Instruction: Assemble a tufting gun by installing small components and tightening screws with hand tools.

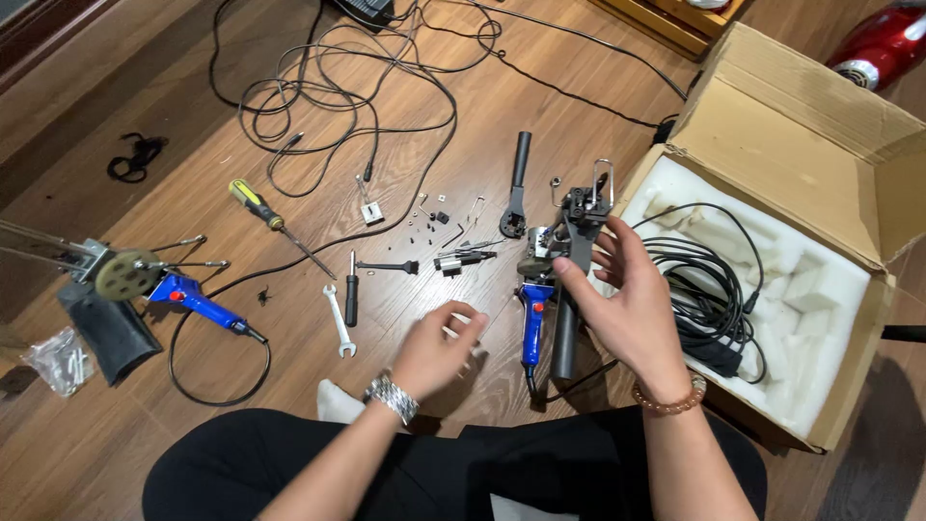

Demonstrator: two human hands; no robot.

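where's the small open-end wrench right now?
Head view: the wrench lies on the wood floor left of the left hand, beside the black-handled screwdriver.
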